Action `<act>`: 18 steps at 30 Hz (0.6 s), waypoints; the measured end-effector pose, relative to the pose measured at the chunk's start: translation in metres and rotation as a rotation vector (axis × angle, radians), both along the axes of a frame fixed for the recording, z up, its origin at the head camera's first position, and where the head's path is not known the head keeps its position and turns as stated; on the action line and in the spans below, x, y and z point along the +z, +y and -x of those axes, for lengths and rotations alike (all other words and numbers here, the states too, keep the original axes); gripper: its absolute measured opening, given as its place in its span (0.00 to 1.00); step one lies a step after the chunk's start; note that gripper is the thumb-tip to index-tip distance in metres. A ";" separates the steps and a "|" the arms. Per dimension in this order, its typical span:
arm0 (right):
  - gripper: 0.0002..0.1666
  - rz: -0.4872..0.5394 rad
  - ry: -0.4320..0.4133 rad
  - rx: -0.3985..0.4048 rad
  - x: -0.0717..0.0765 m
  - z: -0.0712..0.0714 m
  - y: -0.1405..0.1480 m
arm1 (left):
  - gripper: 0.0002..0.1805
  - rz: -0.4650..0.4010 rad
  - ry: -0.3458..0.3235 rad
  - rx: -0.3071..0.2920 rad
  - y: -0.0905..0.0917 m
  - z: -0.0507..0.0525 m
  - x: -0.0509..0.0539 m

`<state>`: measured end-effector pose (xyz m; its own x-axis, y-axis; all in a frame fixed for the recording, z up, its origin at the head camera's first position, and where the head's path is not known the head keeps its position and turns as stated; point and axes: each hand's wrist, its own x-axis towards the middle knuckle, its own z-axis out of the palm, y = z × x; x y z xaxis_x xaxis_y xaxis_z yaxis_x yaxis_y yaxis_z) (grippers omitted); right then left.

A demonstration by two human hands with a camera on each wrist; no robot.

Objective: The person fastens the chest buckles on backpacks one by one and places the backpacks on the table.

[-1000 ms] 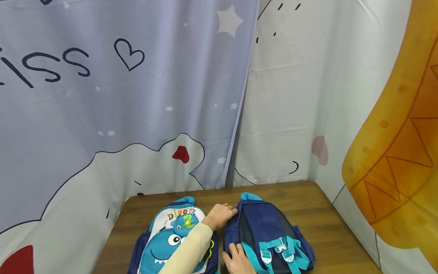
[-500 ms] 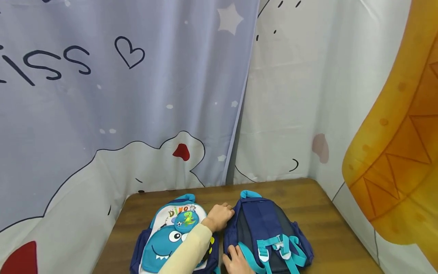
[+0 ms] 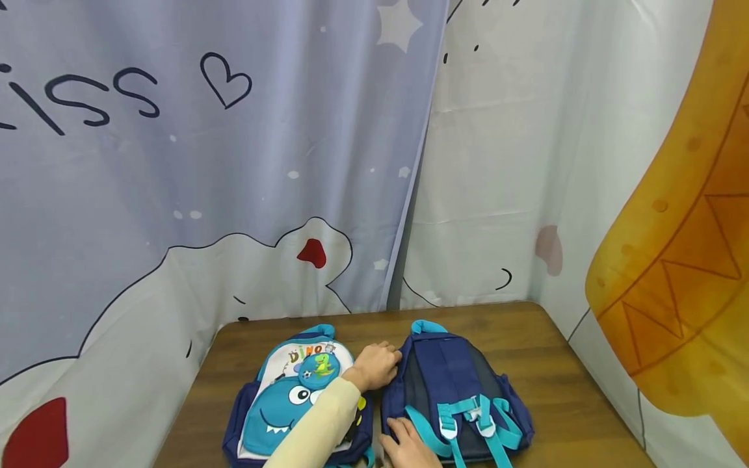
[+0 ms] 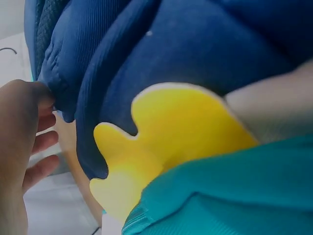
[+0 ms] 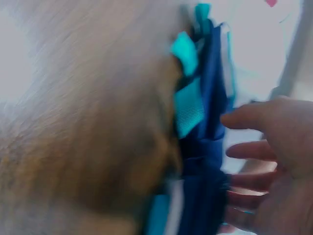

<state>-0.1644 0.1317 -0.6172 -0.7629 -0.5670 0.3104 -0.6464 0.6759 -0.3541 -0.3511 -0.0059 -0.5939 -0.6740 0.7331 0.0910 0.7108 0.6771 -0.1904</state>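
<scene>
Navy backpack [image 3: 441, 367] lies strap side up on the wood table [image 3: 564, 370], head view; teal straps [image 3: 459, 408] w/ white buckles [image 3: 485, 427] cross its lower half, teal loop handle [image 3: 429, 326] at far end. Dino backpack [image 3: 275, 416] sits alongside on the left, printed front up, narrow gap btwn the two. Left hand [image 3: 374, 365] (LH), at end of cream sleeve [image 3: 318, 426], reaches across dino backpack; LH fingertips touch upper left edge of navy backpack. Right hand [image 3: 409, 446] (RH) is at lower left edge of same bag, nr. bottom of view. Printed curtains [image 3: 281, 149] hang behind table. Left wrist view: LH top digit bends against navy cloth [image 4: 63, 73]; remaining fingers are spaced apart, slightly bent. Pinch or mere contact: cannot tell, contact pt. partly hidden. Yellow spikes [image 4: 181, 122] stand out nr. centre, teal cloth [image 4: 234, 191] below. Right wrist view, partly blurred: RH thumb & fingers extend, spaced apart, w/ tips at or just beside navy side panel [image 5: 208, 152]; exact contact n/c, likewise which bag. Teal webbing [image 5: 189, 110] runs along that panel; wood surface fills the left portion.
</scene>
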 end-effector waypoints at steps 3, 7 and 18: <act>0.19 0.071 -0.053 0.050 0.013 -0.006 0.002 | 0.10 -0.032 0.009 -0.012 0.000 0.003 0.003; 0.20 0.191 -0.050 0.154 0.036 -0.010 0.011 | 0.10 -0.110 -0.004 -0.022 0.007 0.003 0.014; 0.29 0.426 0.239 0.038 0.065 -0.004 0.077 | 0.16 -0.248 -0.148 -0.145 0.062 -0.027 0.045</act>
<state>-0.1608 0.2089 -0.5526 -0.6235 -0.3774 0.6847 -0.7645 0.4775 -0.4330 -0.3241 0.0563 -0.5492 -0.5833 0.7902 0.1879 0.8110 0.5795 0.0806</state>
